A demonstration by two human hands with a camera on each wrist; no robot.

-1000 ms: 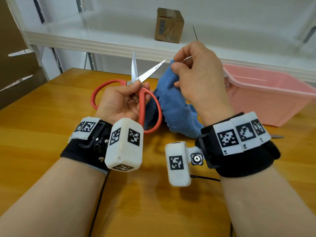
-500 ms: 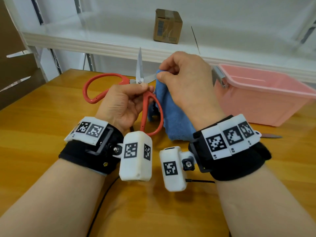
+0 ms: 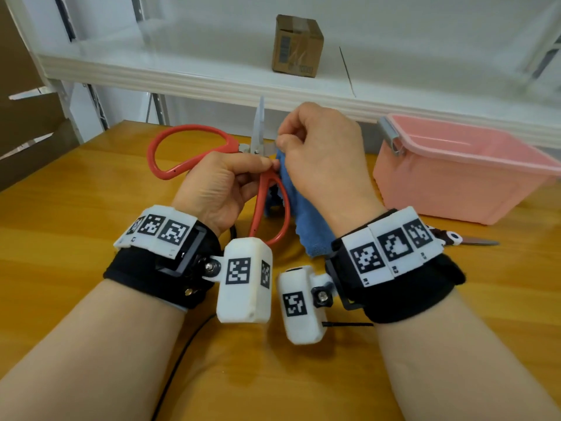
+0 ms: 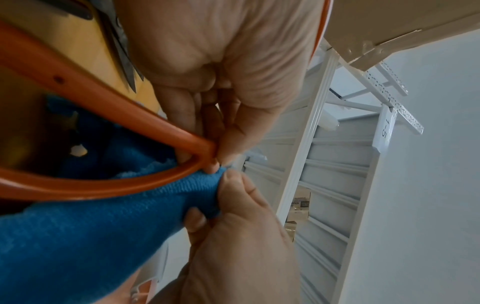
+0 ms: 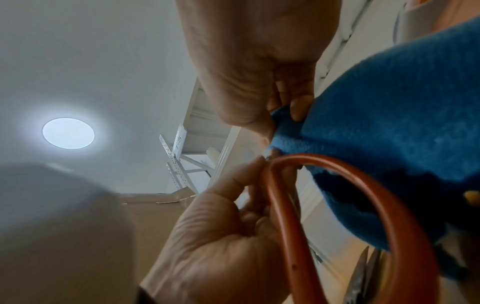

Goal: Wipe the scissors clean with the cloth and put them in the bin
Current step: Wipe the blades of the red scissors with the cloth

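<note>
Red-handled scissors (image 3: 212,153) are held mid-frame, above the table (image 3: 76,238), pinched near the pivot by the left hand (image 3: 224,183); blades spread, one pointing up. Blue cloth (image 3: 300,214) is pinched in the right hand (image 3: 321,156), against the other blade at the pivot. Pink bin (image 3: 461,177) sits at right of frame, apart from both hands.

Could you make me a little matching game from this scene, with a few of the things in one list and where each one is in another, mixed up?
Things:
1. scissors
2. cloth
3. bin
4. cardboard box

Places:
A. on the white shelf
B. held in the left hand
C. pinched in the right hand
D. standing on the wooden table, to the right

Pairs: 1-B, 2-C, 3-D, 4-A
</note>
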